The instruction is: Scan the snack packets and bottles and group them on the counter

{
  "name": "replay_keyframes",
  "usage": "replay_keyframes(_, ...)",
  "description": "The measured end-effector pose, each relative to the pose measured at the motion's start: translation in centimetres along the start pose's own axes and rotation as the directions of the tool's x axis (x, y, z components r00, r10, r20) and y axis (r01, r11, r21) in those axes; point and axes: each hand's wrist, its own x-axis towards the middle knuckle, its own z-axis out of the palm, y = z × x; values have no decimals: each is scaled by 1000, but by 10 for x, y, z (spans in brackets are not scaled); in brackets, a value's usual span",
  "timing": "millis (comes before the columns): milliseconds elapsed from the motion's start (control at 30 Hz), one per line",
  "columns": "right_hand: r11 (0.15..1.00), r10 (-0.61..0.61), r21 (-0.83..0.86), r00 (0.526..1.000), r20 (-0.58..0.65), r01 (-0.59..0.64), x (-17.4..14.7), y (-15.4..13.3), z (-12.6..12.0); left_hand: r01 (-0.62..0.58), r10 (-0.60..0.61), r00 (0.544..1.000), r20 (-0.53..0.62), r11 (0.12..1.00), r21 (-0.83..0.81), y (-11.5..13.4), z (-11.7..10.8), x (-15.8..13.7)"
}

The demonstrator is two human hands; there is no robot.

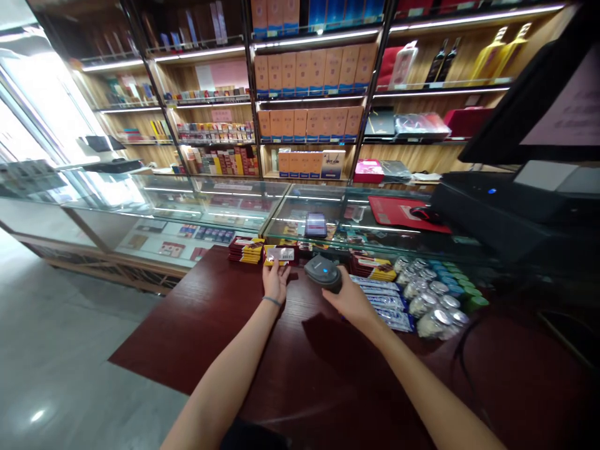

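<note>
From the head camera, the left hand (275, 281) lies on the dark red wooden counter (225, 331), its fingers pinching the near edge of a flat yellow-and-red packet with a white barcode label (280, 254). The packet rests on the counter just right of a low stack of red-and-yellow packets (245, 249), against the foot of the glass display case (234, 203). The right hand (350, 299) has its fingers wrapped around the handle of a grey handheld barcode scanner (322, 271), whose head points left at the labelled packet, close beside it but apart. To the right of that hand lie blue-and-white wrapped bars (387, 303) and a cluster of round silver-lidded jars (434, 306), crowding that side. Left of the left forearm the counter is bare out to its left edge, where it drops to the grey polished floor (60, 350). A black till monitor (539, 106) stands at the far right.
</note>
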Motion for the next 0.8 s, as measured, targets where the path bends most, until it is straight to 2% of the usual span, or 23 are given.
replay_keyframes(167,1000,31,-4,999,43,-31,-4,-3,10,-18,18,1000,8,1000,-22,0,3,-4)
replay_keyframes(367,993,51,-113,997,60,-44,-3,-3,7,-5,8,997,77,999,-36,5,8,-8)
replay_keyframes(567,988,72,-137,996,46,-65,-2,-4,5,-2,2,1000,6,1000,-21,1,4,-4)
replay_keyframes(800,993,59,-102,998,38,-55,-3,-3,4,-21,21,1000,12,1000,-14,0,3,-4)
